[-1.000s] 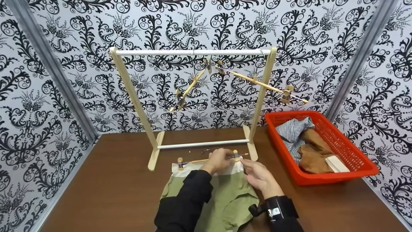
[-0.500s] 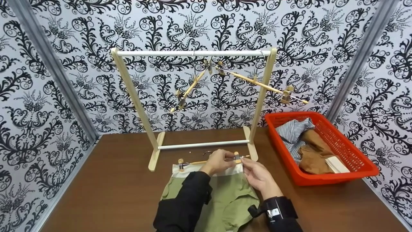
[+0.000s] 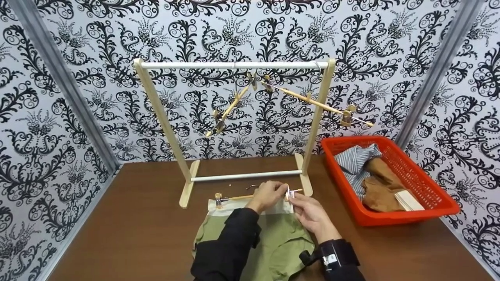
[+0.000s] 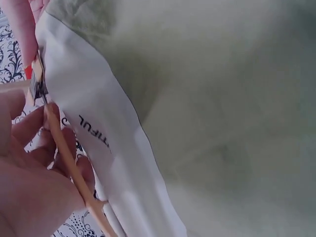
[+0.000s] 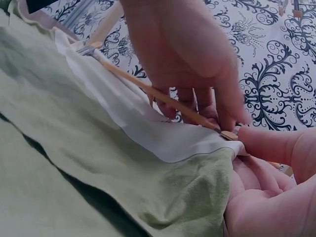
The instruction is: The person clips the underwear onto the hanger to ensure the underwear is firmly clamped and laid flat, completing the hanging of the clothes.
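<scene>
Green garment (image 3: 279, 238) w/ white waistband (image 3: 226, 211) is on the near-middle part of the brown counter (image 3: 133, 222), band toward the far side. Clip hanger (image 3: 240, 197) lies along the band, its L clip (image 3: 218, 200) on the band's left end. Left hand (image 3: 268, 196) pinches the R clip (image 5: 228, 135), right hand (image 3: 312, 214) pinches the band's right corner, so they're v close together. Rack (image 3: 187, 64) w/ 2 hangers (image 3: 318, 104) stands far side, red basket (image 3: 390, 219) w/ clothes (image 3: 381, 185) on the right.
</scene>
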`<action>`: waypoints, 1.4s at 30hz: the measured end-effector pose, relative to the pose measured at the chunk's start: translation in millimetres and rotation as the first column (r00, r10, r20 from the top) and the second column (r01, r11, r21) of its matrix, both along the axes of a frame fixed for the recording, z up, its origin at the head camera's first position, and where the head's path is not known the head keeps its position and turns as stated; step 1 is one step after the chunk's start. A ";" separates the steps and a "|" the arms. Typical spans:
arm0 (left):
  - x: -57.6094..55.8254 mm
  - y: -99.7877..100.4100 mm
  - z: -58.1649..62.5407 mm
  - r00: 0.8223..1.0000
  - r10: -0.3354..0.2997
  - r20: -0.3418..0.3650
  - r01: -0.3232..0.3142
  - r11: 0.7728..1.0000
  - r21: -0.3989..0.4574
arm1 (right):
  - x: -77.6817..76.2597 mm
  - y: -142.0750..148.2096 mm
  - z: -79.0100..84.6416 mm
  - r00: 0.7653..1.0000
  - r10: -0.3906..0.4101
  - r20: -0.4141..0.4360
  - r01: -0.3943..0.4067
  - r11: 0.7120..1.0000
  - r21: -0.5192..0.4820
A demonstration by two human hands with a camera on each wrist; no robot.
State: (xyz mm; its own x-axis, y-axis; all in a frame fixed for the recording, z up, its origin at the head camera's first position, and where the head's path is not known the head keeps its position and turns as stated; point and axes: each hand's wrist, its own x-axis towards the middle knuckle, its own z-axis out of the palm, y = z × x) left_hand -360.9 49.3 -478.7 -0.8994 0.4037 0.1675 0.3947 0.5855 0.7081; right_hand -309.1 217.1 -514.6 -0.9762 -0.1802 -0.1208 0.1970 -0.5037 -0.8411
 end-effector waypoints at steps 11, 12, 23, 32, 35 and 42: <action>2.7 4.6 2.2 0.995 0.079 0.065 -0.078 0.997 -0.031 | 0.1 -5.1 1.6 0.996 -0.088 -0.012 0.089 0.988 0.126; 2.5 4.8 1.9 0.994 0.082 0.075 -0.081 0.997 -0.014 | -0.1 -5.2 1.4 0.996 -0.090 -0.018 0.092 0.986 0.138; 1.3 2.8 0.7 0.990 0.098 0.105 -0.110 0.987 0.114 | -1.4 -7.1 4.5 0.988 -0.151 -0.017 0.152 0.969 0.195; 0.9 1.4 1.0 0.985 0.133 0.106 -0.153 0.967 0.203 | 0.1 -4.5 9.1 0.989 -0.150 -0.019 0.150 0.962 0.230; 0.7 1.7 3.6 0.978 0.155 0.142 -0.186 0.952 0.242 | 0.9 -1.7 11.1 0.992 -0.120 -0.025 0.123 0.964 0.234; -1.7 2.9 7.4 0.965 0.188 0.183 -0.238 0.921 0.307 | 3.8 7.4 16.7 0.998 -0.001 -0.058 0.019 0.953 0.302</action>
State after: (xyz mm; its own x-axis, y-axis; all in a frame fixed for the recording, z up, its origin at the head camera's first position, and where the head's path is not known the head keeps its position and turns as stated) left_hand -362.6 52.2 -471.3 -0.9825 0.1460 0.1161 0.1634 0.3730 0.9133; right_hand -305.3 224.5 -497.9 -0.9846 -0.1341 -0.1123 0.1407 -0.2260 -0.9639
